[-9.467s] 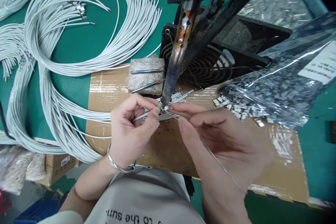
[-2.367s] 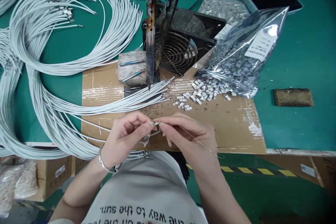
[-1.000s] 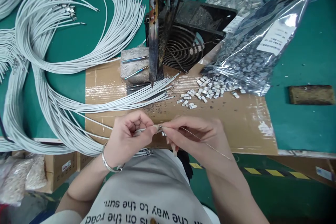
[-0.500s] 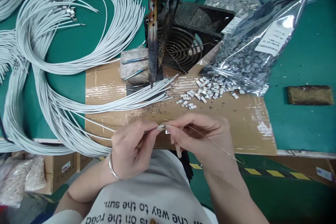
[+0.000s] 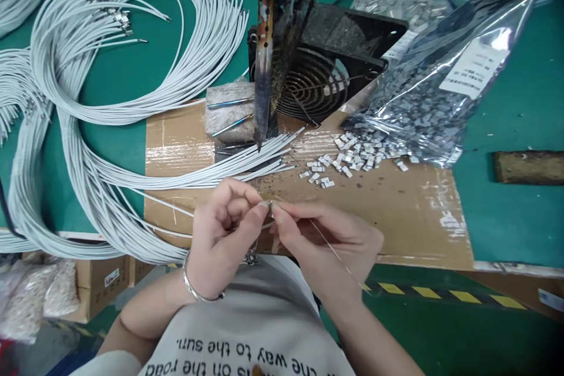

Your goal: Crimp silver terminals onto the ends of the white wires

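In front of my body, both hands meet over the cardboard's near edge, fingertips almost touching. My left hand (image 5: pixel 224 241) is closed in a pinch, thumb against forefinger, on something tiny and mostly hidden. My right hand (image 5: pixel 328 244) is also pinched, with a thin solder wire (image 5: pixel 328 244) running between its fingers and trailing back past the wrist. A short stretch of white cable (image 5: pixel 267 225) shows below the fingertips. Beyond the hands, a bundle of white cables (image 5: pixel 189 179) lies with its ends under the pointed tip of a soldering iron (image 5: pixel 264 70).
Small white-and-metal terminals (image 5: pixel 348 155) lie loose on the cardboard (image 5: pixel 396 217), beside a clear bag of them (image 5: pixel 440 88). A black fan (image 5: pixel 317 82) stands behind the iron. A fibrous pad (image 5: pixel 229 111) sits left of it; a brown block (image 5: pixel 529 167) lies far right.
My left hand has turned and its fingers have curled up, with the thumb now on the near side. The right hand has shifted slightly left. The view has moved a little.
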`<state>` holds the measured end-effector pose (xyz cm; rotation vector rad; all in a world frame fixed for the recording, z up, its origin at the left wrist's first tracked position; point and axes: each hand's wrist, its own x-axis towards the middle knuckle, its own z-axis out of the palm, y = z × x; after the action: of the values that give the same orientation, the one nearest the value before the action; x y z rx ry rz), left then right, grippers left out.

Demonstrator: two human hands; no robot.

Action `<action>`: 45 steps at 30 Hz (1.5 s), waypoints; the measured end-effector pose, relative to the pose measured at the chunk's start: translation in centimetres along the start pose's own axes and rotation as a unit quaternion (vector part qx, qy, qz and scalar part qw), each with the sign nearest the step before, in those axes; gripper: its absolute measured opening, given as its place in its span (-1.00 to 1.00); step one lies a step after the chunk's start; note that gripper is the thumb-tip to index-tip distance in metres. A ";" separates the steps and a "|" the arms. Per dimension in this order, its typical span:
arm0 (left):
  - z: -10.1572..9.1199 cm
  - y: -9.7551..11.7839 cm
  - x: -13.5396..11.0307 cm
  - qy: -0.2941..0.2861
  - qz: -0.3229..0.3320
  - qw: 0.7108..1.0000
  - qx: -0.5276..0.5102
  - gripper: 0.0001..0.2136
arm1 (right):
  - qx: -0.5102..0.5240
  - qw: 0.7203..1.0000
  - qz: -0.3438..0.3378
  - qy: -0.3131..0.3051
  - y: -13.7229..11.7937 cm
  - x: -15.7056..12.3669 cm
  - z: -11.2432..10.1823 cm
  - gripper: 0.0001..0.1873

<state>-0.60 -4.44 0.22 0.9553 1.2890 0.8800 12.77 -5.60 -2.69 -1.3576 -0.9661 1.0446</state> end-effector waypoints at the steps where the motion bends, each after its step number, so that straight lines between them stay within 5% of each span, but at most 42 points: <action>1: 0.0 0.1 0.2 0.001 -0.012 1.000 -0.018 -0.87 | 0.003 1.000 0.002 -0.008 -0.1 0.2 -0.2 -0.86; 9: -0.2 0.6 1.0 0.027 -0.043 0.998 -0.032 -0.89 | 0.024 0.997 0.034 -0.071 -0.6 1.1 -1.7 -0.79; 29: -0.1 0.9 1.4 0.026 -0.028 0.999 0.003 -0.90 | 0.066 0.993 0.050 -0.088 -0.2 1.7 -2.1 -0.75; 33: 0.2 1.0 1.3 0.034 -0.021 0.998 0.038 -0.89 | 0.103 0.981 0.116 -0.117 0.1 1.8 -2.3 -0.82; 38: 0.7 0.4 0.8 0.061 0.059 0.991 0.107 -0.89 | 0.144 0.948 0.217 -0.182 0.3 2.0 -3.0 -0.89; 45: 0.8 -0.9 0.3 0.080 0.154 0.968 0.182 -0.90 | 0.126 0.953 0.220 -0.165 0.3 1.9 -3.0 -0.88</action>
<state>0.19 -4.58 -0.71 1.4260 1.4958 0.9915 16.17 -4.61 -3.07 -1.2310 -0.7442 1.7170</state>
